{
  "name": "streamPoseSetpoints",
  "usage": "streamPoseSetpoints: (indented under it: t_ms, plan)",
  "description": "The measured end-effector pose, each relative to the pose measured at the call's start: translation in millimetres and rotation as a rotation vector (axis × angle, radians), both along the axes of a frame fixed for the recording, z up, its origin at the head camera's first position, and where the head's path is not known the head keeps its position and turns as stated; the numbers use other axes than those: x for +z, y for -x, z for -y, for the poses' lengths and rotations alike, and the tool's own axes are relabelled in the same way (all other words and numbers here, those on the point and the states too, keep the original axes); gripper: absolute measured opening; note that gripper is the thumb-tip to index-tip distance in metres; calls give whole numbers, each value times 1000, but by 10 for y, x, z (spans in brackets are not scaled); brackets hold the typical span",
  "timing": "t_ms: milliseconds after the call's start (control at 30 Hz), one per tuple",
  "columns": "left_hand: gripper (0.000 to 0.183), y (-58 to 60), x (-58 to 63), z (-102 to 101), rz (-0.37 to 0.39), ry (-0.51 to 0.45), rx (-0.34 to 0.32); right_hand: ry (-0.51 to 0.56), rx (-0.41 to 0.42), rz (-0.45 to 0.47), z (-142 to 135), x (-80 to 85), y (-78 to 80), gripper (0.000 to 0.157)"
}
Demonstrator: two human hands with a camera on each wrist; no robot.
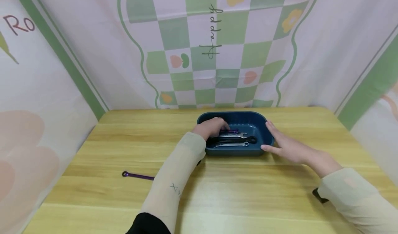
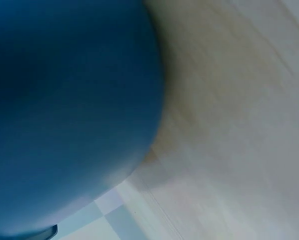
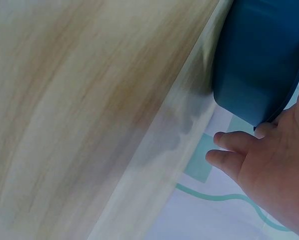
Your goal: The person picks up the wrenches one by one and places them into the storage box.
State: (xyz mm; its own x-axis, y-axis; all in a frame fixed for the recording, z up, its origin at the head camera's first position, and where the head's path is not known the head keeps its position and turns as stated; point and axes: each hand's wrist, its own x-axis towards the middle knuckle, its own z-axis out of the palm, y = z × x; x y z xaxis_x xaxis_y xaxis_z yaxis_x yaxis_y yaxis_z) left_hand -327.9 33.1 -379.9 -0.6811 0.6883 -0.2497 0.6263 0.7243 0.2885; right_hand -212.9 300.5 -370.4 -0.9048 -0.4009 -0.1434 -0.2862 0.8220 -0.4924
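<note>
A dark blue plastic bin [image 1: 236, 152] stands on the table and holds several wrenches. Reaching over its left side, my left hand [image 1: 212, 127] has its fingers bent down inside and grips a purple wrench [image 1: 232, 131], whose far end shows past the fingertips. Nearer the front of the bin lie a silver open-end wrench [image 1: 242, 135], a black wrench [image 1: 251, 140] and another silver wrench [image 1: 231, 144]. My right hand [image 1: 287, 147] rests against the bin's right end, thumb and fingers spread and fairly straight. In the right wrist view, fingers touch the bin wall [image 3: 259, 65].
Another purple wrench [image 1: 138, 176] lies on the wooden table [image 1: 236, 199] at left, partly hidden by the left forearm. A patterned cloth [image 1: 230, 54] hangs behind the table's back edge, with more cloth at both sides. The left wrist view shows mostly bin wall [image 2: 74, 110].
</note>
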Motion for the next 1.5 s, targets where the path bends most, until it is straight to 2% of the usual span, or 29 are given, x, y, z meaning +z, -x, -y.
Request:
streamPoseSetpoints:
  t_ms: [200,500,933,1200,1500]
  plan:
    - [55,-7,-6,25,25,-17,20,21,11,-2,11,-21,-27,87]
    - [50,-9,77,-6,75,-59,25,19,5,5,-4,-42,-14,87]
    - [41,-60,200,-8,33,-107,-25,1,-4,12,-21,-12,31,88]
    - [35,-125,263,102,-13,-164,-72,12,3,15,-9,6,24,88]
    - [33,-195,267,214,-48,-223,-117,4,-1,9,1,-12,30,89]
